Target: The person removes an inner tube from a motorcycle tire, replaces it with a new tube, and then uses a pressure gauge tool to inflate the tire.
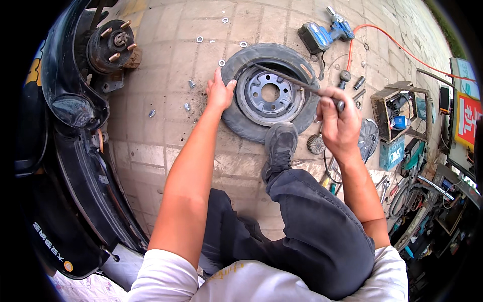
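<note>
A black tyre (246, 132) lies flat on the paving with a grey steel wheel rim (271, 106) inside it. My right hand (339, 121) is closed round the end of a long dark tyre lever (287, 78). The lever slants across the tyre, its far tip at the gap between the upper rim edge and the tyre. My left hand (220, 93) rests against the tyre's left side, thumb and fingers apart. My shoe (280, 146) presses on the lower part of the tyre, next to the rim.
At left, a vehicle's studded hub (110, 46) stands bare beside dark bodywork (70, 100). Washers (199, 39) and lug nuts (187, 106) lie scattered. To the right are a blue cordless impact wrench (322, 36), an orange hose (387, 36), a metal crate (400, 88) and tools.
</note>
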Demonstrator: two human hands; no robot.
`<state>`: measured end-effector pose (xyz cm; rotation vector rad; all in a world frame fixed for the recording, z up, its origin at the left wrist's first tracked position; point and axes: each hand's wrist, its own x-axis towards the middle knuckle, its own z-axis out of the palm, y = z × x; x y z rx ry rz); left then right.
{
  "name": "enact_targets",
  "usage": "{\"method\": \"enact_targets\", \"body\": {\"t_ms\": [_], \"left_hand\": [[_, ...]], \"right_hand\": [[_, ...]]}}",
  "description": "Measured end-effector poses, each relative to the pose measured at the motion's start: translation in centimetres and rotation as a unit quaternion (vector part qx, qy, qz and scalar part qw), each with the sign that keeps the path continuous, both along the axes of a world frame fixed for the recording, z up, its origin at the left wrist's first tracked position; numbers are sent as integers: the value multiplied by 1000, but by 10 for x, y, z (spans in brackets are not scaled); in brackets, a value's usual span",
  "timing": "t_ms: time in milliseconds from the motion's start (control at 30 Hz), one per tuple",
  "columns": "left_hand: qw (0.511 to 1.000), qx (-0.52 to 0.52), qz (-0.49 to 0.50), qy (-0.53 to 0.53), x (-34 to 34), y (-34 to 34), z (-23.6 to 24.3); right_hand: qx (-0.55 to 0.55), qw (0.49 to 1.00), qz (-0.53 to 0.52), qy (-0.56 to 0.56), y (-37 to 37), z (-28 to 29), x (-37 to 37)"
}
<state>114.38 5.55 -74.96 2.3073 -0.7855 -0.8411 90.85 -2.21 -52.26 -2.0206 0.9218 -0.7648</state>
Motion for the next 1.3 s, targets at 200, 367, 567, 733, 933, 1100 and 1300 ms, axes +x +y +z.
{"method": "enact_targets", "body": {"t_ms": [200,367,567,733,933,1100,1300], "left_hand": [[1000,14,13,10,1,2,3],[1000,15,17,-13,0,4,0],[999,36,6,-15,-3,-12,2],[996,45,30,-70,20,-37,0],[973,80,38,-212,15,-59,-3],[969,64,39,-235,4,-62,-23],[969,53,37,-237,8,-59,-19]], "right_hand": [[-75,994,56,49,-60,41,72],[-199,962,174,67,-83,52,139],[-145,964,184,127,-181,5,253],[-148,967,144,149,-220,-49,297],[-122,979,94,131,-238,-73,304],[-119,983,81,116,-265,-73,268],[83,991,4,107,-216,12,79]]}}
